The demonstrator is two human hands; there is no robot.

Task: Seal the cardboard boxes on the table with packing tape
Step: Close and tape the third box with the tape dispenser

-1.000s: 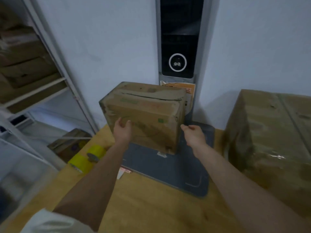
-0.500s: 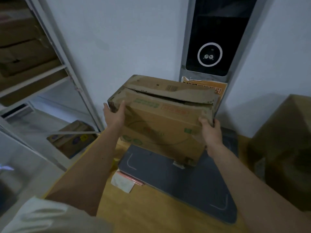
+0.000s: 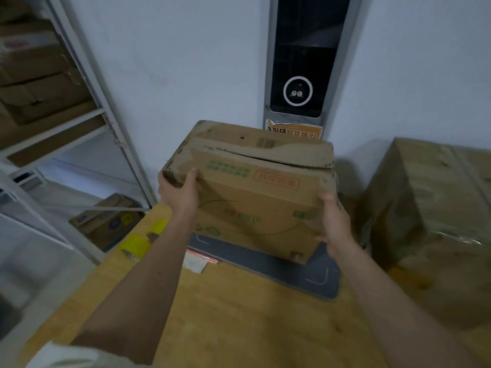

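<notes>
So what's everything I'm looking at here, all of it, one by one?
Cardboard box: one, brown, top flaps not flat, held tilted over the grey mat.
Grey mat: one, dark grey, on the table against the wall.
Table: one, light wood.
Tape rolls: two, yellow, at the table's left edge.
Wrapped stack: one, brown under clear film, far right.
Wall panel: one, black screen with a white ring.
Orange sign: one, below the panel.
Shelf: one, white, left, with brown boxes.
Floor box: one, brown, under the shelf.
Left hand: grips the box's left corner.
Right hand: holds its right side.
</notes>
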